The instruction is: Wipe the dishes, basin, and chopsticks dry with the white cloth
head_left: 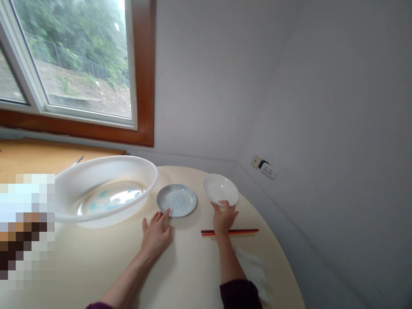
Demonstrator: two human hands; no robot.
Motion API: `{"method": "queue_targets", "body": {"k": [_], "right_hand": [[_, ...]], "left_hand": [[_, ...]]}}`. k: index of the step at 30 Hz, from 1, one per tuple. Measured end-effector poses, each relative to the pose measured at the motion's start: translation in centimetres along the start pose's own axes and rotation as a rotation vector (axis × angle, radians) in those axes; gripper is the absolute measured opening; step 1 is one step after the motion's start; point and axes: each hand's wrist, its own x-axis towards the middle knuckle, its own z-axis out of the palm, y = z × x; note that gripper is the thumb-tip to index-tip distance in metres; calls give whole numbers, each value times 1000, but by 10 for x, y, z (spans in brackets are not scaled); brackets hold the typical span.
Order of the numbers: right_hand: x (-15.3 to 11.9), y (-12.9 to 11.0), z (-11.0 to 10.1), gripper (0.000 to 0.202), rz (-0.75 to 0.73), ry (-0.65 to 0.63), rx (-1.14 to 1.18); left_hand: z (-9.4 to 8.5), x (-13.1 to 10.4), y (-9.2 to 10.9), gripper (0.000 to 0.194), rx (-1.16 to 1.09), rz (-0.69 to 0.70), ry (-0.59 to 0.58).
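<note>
My right hand (224,219) has its fingers on the near rim of a white bowl (219,185), which stands close to the table's far right edge. To the bowl's left lies a small pale blue-grey plate (177,200) with a faint pattern in its middle. My left hand (157,234) is at the plate's near left side, fingers apart, the index fingertip at its rim. Under my right wrist, dark and red chopsticks (246,231) lie crosswise on the table. A white cloth (252,268) lies beside my right forearm, partly hidden by it.
A large translucent white basin (69,184) stands left of the plate on the round cream table (189,266). Behind it is a wooden surface (35,150) with a pen-like item (78,160). Walls, a window and a socket (269,170) border the far side.
</note>
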Motion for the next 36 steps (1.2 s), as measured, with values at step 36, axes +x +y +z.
{"method": "queue_targets", "body": {"k": [36], "right_hand": [[-2, 0, -2, 23, 208, -105, -53]], "left_hand": [[8, 3, -8, 50, -75, 35, 114]]}}
